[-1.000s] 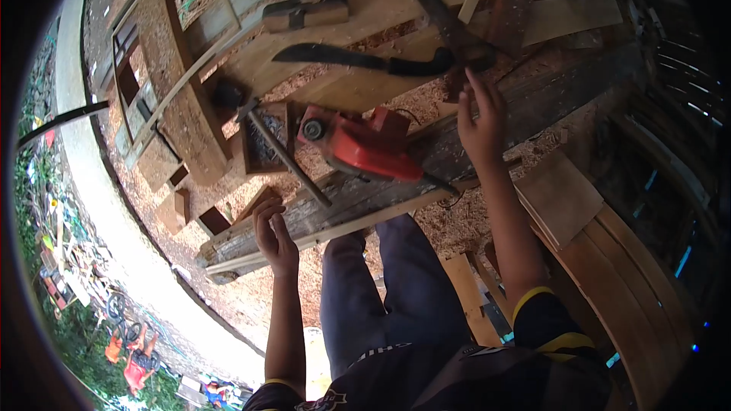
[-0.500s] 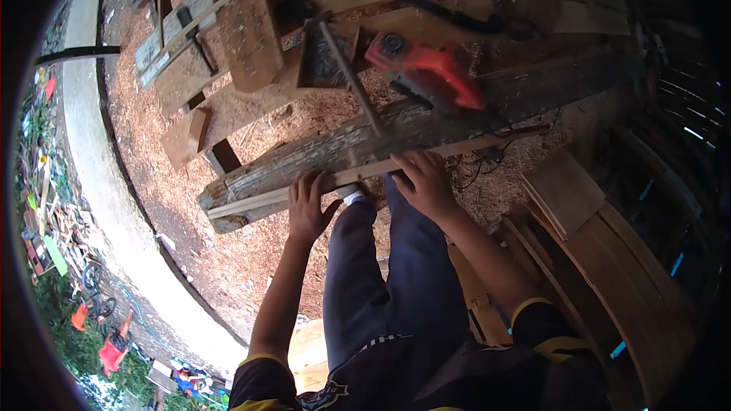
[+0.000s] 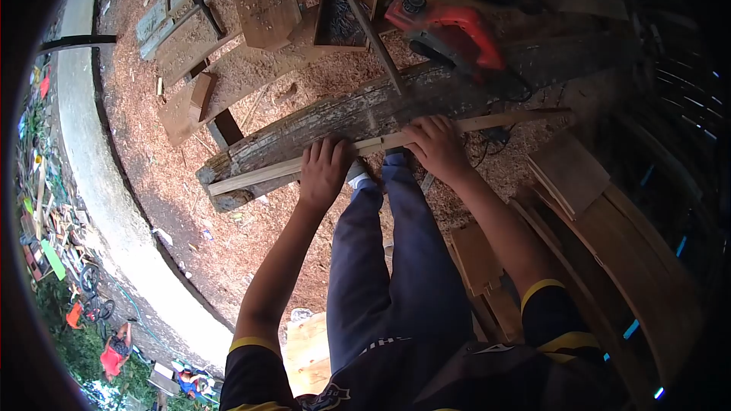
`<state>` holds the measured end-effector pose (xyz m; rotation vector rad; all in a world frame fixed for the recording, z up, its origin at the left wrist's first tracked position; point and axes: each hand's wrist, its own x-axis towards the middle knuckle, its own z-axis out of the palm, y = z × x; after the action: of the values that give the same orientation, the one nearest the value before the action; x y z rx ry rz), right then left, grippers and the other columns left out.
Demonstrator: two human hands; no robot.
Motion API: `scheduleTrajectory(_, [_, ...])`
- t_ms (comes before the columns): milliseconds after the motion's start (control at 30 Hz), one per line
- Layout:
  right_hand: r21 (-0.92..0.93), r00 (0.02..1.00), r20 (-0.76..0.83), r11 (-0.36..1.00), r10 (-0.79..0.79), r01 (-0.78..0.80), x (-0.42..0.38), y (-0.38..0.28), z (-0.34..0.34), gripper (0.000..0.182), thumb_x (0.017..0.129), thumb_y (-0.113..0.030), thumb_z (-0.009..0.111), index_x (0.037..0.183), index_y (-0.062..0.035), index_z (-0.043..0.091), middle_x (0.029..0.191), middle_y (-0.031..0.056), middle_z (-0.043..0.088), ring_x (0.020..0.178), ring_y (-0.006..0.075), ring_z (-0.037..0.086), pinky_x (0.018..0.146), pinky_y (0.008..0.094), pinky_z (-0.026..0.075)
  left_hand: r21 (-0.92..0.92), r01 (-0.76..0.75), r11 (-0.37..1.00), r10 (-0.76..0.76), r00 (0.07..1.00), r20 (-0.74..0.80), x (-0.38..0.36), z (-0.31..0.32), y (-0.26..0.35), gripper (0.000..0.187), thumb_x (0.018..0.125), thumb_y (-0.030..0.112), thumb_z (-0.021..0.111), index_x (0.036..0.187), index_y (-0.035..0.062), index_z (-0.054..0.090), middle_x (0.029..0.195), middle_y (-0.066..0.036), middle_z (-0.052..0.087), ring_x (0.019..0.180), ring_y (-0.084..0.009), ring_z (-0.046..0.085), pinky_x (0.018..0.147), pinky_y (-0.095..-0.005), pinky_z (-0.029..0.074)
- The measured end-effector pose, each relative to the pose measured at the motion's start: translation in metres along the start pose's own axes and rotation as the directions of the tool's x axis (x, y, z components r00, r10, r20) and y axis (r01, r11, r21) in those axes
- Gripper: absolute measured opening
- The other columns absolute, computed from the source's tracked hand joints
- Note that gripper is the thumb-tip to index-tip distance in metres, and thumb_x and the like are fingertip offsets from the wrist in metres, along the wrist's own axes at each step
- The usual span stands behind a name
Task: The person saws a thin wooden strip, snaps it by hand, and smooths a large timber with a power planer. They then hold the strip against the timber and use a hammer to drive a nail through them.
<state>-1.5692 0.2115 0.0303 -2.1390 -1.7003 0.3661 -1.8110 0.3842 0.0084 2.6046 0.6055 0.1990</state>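
A long, thin wooden strip (image 3: 263, 176) lies along the near side of a thick, weathered timber beam (image 3: 293, 131). My left hand (image 3: 326, 171) is closed over the middle of the strip, fingers on its far side and thumb hidden. Further right, my right hand (image 3: 438, 148) grips the same strip, its fingers curled over the top. Beyond the right hand, the strip's darker end (image 3: 544, 115) sticks out. A red power planer (image 3: 453, 27) rests on the beam past my right hand. One narrow stick (image 3: 373, 38) leans with its lower end against the beam.
An open wooden box of nails (image 3: 343, 19), a hammer (image 3: 204, 6) and several boards (image 3: 263, 0) lie at the back. Wood shavings (image 3: 251, 251) cover the ground. Stacked planks (image 3: 609, 228) stand at the right. A person in red (image 3: 114, 356) is far off, lower left.
The view has shifted, so the planer and beam appear higher. Both hands stay on the strip; the left thumb, stretched out before, is now tucked from sight.
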Motion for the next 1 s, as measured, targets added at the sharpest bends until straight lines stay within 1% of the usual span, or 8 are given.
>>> scheduleTrajectory(133, [-0.003, 0.991, 0.136, 1.000, -0.005, 0.005, -0.020, 0.000, -0.017, 0.023, 0.095, -0.023, 0.077, 0.112, -0.0090, 0.070, 0.111, 0.0090, 0.069, 0.102, 0.0321, 0.068, 0.093, 0.0474, 0.052, -0.055, -0.056, 0.997, 0.065, 0.983, 0.170, 0.000, -0.015, 0.003, 0.023, 0.097, 0.026, 0.073, 0.110, 0.0101, 0.066, 0.103, -0.010, 0.069, 0.097, -0.0336, 0.070, 0.086, -0.0475, 0.053])
scheduleTrajectory(233, [0.071, 0.985, 0.169, 0.996, 0.036, -0.049, -0.029, -0.005, -0.026, 0.022, 0.098, -0.033, 0.074, 0.102, -0.0124, 0.068, 0.091, 0.0099, 0.068, 0.085, 0.0332, 0.071, 0.078, 0.0468, 0.057, -0.137, -0.094, 0.986, 0.127, 0.959, 0.255, 0.010, -0.034, 0.009, 0.021, 0.097, 0.029, 0.074, 0.102, 0.0102, 0.064, 0.092, -0.008, 0.069, 0.090, -0.0324, 0.072, 0.080, -0.0477, 0.056])
scheduleTrajectory(333, [0.092, 0.877, 0.455, 0.972, 0.154, -0.218, -0.029, -0.012, -0.044, 0.030, 0.100, -0.042, 0.071, 0.099, -0.0121, 0.068, 0.082, 0.0115, 0.070, 0.076, 0.0353, 0.073, 0.069, 0.0498, 0.057, -0.075, -0.170, 0.983, 0.183, 0.952, 0.247, 0.021, -0.042, 0.018, 0.025, 0.099, 0.033, 0.073, 0.101, 0.0104, 0.063, 0.090, -0.008, 0.069, 0.081, -0.0343, 0.073, 0.071, -0.0474, 0.058])
scheduleTrajectory(433, [0.127, 0.918, 0.379, 0.975, 0.121, -0.181, -0.035, -0.009, -0.044, 0.036, 0.100, -0.049, 0.070, 0.099, -0.0127, 0.069, 0.075, 0.0114, 0.070, 0.073, 0.0346, 0.075, 0.066, 0.0511, 0.057, -0.077, -0.102, 0.992, 0.119, 0.953, 0.279, 0.021, -0.042, 0.031, 0.029, 0.100, 0.038, 0.072, 0.100, 0.0105, 0.063, 0.086, -0.010, 0.071, 0.077, -0.0354, 0.074, 0.065, -0.0478, 0.059])
scheduleTrajectory(533, [0.088, 0.915, 0.361, 0.970, 0.180, -0.226, -0.043, -0.009, -0.037, 0.038, 0.099, -0.051, 0.070, 0.097, -0.0129, 0.071, 0.075, 0.0110, 0.071, 0.072, 0.0337, 0.075, 0.066, 0.0506, 0.058, -0.054, -0.026, 0.998, 0.044, 0.925, 0.378, 0.022, -0.044, 0.042, 0.032, 0.102, 0.041, 0.071, 0.100, 0.0111, 0.063, 0.082, -0.012, 0.073, 0.071, -0.0371, 0.074, 0.060, -0.0495, 0.058])
scheduleTrajectory(633, [0.039, 0.917, 0.345, 0.973, 0.201, -0.228, -0.050, -0.006, -0.038, 0.041, 0.099, -0.053, 0.070, 0.094, -0.0123, 0.073, 0.077, 0.0113, 0.072, 0.072, 0.0327, 0.075, 0.065, 0.0500, 0.058, -0.072, 0.027, 0.997, 0.001, 0.929, 0.370, 0.020, -0.042, 0.052, 0.032, 0.103, 0.043, 0.069, 0.100, 0.0116, 0.063, 0.079, -0.014, 0.075, 0.070, -0.0378, 0.075, 0.058, -0.0503, 0.058])
scheduleTrajectory(833, [-0.011, 0.909, 0.341, 0.968, 0.241, -0.252, -0.056, -0.009, -0.047, 0.043, 0.099, -0.053, 0.070, 0.085, -0.0121, 0.072, 0.069, 0.0092, 0.069, 0.066, 0.0316, 0.074, 0.063, 0.0490, 0.057, 0.013, 0.066, 0.998, -0.065, 0.898, 0.436, 0.015, -0.037, 0.063, 0.031, 0.104, 0.043, 0.069, 0.100, 0.0125, 0.064, 0.076, -0.012, 0.075, 0.069, -0.0367, 0.075, 0.057, -0.0492, 0.057])
scheduleTrajectory(1000, [0.000, 0.898, 0.371, 0.967, 0.236, -0.254, -0.056, -0.006, -0.054, 0.043, 0.098, -0.053, 0.070, 0.083, -0.0123, 0.072, 0.065, 0.0081, 0.068, 0.064, 0.0313, 0.073, 0.062, 0.0483, 0.057, -0.037, 0.038, 0.999, -0.021, 0.917, 0.398, 0.017, -0.038, 0.063, 0.030, 0.103, 0.042, 0.071, 0.098, 0.0128, 0.067, 0.077, -0.012, 0.075, 0.068, -0.0351, 0.075, 0.056, -0.0484, 0.057])
